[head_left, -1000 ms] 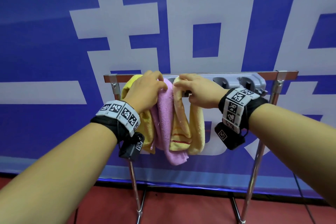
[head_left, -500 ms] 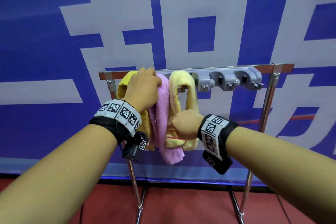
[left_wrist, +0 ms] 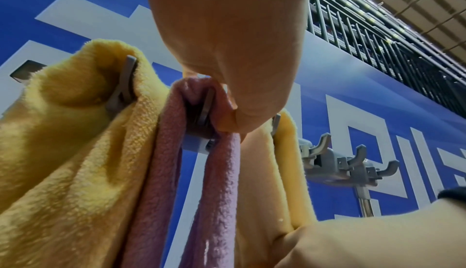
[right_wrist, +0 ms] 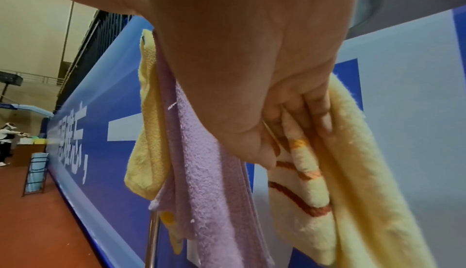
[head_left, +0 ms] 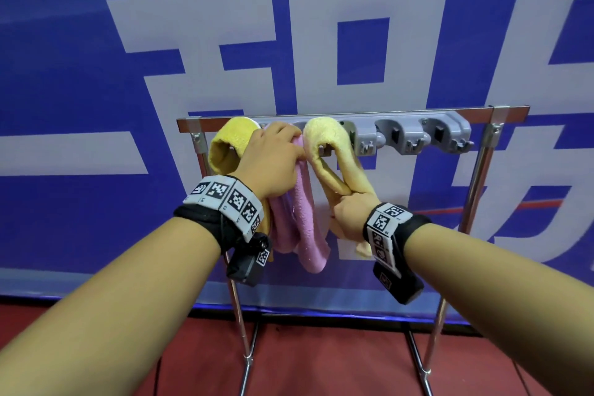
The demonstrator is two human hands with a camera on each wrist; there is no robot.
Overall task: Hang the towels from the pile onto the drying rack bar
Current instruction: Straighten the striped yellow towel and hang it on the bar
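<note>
Three towels hang side by side on the grey hook rail [head_left: 405, 133] of the metal drying rack [head_left: 479, 177]. The yellow towel [head_left: 229, 145] [left_wrist: 63, 132] is at the left. The pink towel [head_left: 297, 222] [left_wrist: 216, 182] [right_wrist: 201, 172] is in the middle. The pale yellow striped towel [head_left: 331, 145] [right_wrist: 310, 182] is on the right. My left hand [head_left: 276, 161] [left_wrist: 227, 97] pinches the top of the pink towel at its hook. My right hand [head_left: 345, 212] [right_wrist: 285, 122] grips both hanging halves of the striped towel below the rail.
Two grey hooks [head_left: 418, 138] [left_wrist: 353, 158] to the right of the towels hold nothing. A blue banner [head_left: 96, 106] with large white characters stands right behind the rack. Red floor [head_left: 321, 363] lies below. A person [right_wrist: 6, 142] stands far off to the left beside a wire stand [right_wrist: 35, 172].
My right hand left the top of the striped towel, dropped down its hanging part and now grips it lower. My left hand stayed at the top of the pink towel.
</note>
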